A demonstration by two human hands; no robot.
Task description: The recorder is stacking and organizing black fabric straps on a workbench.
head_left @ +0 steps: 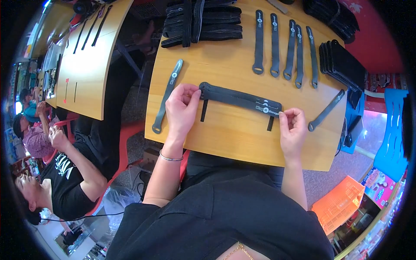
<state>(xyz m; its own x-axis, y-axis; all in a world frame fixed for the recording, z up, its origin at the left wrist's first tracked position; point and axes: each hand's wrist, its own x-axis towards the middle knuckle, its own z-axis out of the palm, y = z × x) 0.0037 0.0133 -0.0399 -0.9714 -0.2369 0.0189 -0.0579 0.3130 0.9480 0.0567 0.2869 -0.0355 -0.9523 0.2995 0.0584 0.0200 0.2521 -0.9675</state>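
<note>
A small stack of dark grey hook-and-loop straps (242,99) is stretched lengthwise between my hands, above the near middle of the table. My left hand (182,106) pinches the rounded, slotted end, thumb against forefinger. At the other, printed end, my right hand (292,128) grips the corner between thumb and fingertips. Two short black strips (204,111) show on the tabletop below the stack, partly covered by it. One loose strap (168,97) lies left of my left hand. Another loose strap (327,110) rests slantwise beyond my right hand.
Several single straps (274,45) lie in a row across the wooden table (229,143). Bundled black straps (203,24) are piled at the back left; a dark stack (342,65) sits at the right edge. A co-worker (73,169) sits to the left. An orange basket (338,206) stands lower right.
</note>
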